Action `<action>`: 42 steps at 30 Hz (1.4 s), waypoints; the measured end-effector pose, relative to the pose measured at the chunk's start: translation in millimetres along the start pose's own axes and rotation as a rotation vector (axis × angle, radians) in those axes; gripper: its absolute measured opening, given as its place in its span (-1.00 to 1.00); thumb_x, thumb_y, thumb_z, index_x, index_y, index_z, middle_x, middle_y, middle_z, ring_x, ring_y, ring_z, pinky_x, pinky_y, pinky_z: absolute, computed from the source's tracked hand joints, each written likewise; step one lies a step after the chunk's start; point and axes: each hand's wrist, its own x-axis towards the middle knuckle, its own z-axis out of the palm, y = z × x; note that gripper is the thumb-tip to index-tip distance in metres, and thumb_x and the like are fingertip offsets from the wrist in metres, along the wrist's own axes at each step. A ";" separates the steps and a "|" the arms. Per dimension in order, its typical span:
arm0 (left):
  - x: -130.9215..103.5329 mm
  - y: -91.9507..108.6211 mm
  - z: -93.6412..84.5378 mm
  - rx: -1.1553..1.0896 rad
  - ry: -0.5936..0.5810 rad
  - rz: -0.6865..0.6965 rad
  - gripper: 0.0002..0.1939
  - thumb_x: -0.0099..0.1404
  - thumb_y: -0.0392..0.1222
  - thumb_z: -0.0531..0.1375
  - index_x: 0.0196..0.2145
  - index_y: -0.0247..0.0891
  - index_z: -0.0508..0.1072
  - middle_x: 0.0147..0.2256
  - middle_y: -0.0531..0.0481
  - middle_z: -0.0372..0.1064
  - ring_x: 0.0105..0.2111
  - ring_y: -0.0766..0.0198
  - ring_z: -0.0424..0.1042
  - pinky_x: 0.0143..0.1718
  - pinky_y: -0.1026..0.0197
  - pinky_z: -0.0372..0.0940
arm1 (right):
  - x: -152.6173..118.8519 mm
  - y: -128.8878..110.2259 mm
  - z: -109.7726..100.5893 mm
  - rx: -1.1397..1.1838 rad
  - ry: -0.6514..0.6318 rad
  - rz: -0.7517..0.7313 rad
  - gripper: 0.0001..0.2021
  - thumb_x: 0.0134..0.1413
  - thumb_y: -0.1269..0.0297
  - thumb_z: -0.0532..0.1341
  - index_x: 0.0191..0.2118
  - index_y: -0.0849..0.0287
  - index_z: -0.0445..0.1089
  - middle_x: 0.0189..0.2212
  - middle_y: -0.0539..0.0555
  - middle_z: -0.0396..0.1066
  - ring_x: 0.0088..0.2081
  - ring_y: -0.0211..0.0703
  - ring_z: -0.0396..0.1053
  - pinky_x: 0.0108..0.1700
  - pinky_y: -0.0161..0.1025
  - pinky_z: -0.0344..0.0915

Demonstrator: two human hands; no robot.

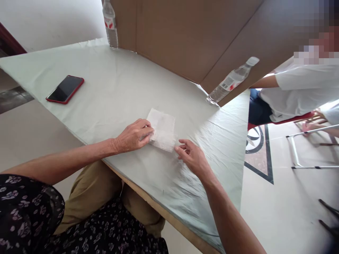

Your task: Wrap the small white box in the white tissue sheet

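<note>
A white tissue [163, 124] lies on the pale green cloth of the table, its near edge crumpled or rolled. My left hand [136, 134] pinches the tissue's near left corner between thumb and fingers. At the near right corner is my right hand [189, 154], its fingers curled but apart, with the thumb side beside the tissue's edge. Nothing shows between the fingers of my right hand.
A phone with a red case [65, 89] lies at the left. Along the back stands a large cardboard panel [172, 35], with one water bottle [110, 26] at its left and another water bottle [230, 83] leaning at its right. A person in white [304, 84] sits at the right.
</note>
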 end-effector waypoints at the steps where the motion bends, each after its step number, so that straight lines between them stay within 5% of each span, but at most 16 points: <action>1: -0.5 1.4 0.7 0.006 0.001 -0.007 -0.79 0.40 -0.28 0.09 -0.16 -0.28 0.54 -0.17 -0.16 0.45 -0.16 0.17 0.43 -0.17 0.19 0.36 | 0.9 1.8 3.6 0.042 -0.025 0.043 -0.52 0.18 0.06 0.21 0.12 0.24 0.35 -0.23 0.13 0.55 -0.45 -0.20 0.49 -0.38 -0.25 0.36; 10: 5.0 19.0 -5.7 0.169 -0.127 -0.065 -0.77 0.39 -0.28 0.07 -0.21 -0.27 0.54 -0.21 -0.14 0.41 -0.23 0.18 0.36 -0.21 0.18 0.29 | 34.7 -15.0 40.2 0.278 0.050 0.093 -0.05 0.04 -0.05 0.33 0.43 0.26 -0.04 -0.14 0.27 0.49 -0.56 -0.20 0.38 -0.60 -0.24 0.29; 17: 11.4 22.5 -11.1 0.242 -0.256 -0.068 -0.79 0.36 -0.29 0.12 -0.19 -0.20 0.56 -0.17 -0.14 0.37 -0.23 0.16 0.32 -0.18 0.14 0.26 | 38.6 -19.0 53.9 0.129 0.222 -0.127 -0.19 0.01 0.24 0.23 0.38 0.31 0.03 -0.54 -0.11 0.35 -0.47 -0.14 0.32 -0.30 -0.15 0.35; 25: 16.3 24.4 -11.6 0.168 -0.347 -0.147 -0.77 0.36 -0.29 0.13 -0.13 -0.17 0.56 -0.12 -0.14 0.35 -0.19 0.14 0.33 -0.33 0.23 0.23 | 34.7 -39.8 54.7 0.552 0.105 -0.022 -0.14 0.00 0.11 0.28 0.39 0.23 0.00 -0.43 -0.05 0.38 -0.46 -0.19 0.32 -0.56 -0.30 0.32; 34: 9.7 16.5 1.7 -0.052 -0.192 -0.232 -0.72 0.31 -0.30 0.14 -0.03 -0.25 0.46 -0.14 -0.15 0.40 -0.13 0.11 0.40 -0.12 0.11 0.36 | 36.6 -56.4 60.6 0.583 0.050 -0.028 -0.16 -0.01 0.12 0.27 0.36 0.30 0.04 -0.34 0.01 0.49 -0.53 -0.28 0.35 -0.59 -0.34 0.31; 38: 7.5 14.7 4.2 -0.202 -0.110 -0.293 -0.52 0.22 -0.33 0.17 0.12 -0.26 0.34 -0.08 -0.15 0.42 -0.10 0.11 0.41 -0.07 0.07 0.36 | 31.7 -56.7 58.2 0.416 0.010 -0.113 -0.28 0.12 0.15 0.19 0.37 0.25 0.06 -0.14 0.15 0.56 -0.48 -0.27 0.40 -0.47 -0.29 0.37; 42: 8.1 14.5 -1.7 -0.384 -0.058 -0.466 -0.48 0.13 -0.35 0.18 0.08 -0.24 0.34 -0.12 -0.06 0.41 -0.33 0.29 0.38 -0.24 0.19 0.36 | 27.0 -54.2 57.1 0.099 0.018 -0.325 -0.38 0.13 0.33 0.15 0.33 0.22 0.15 -0.08 0.16 0.58 -0.40 -0.21 0.45 -0.23 -0.16 0.43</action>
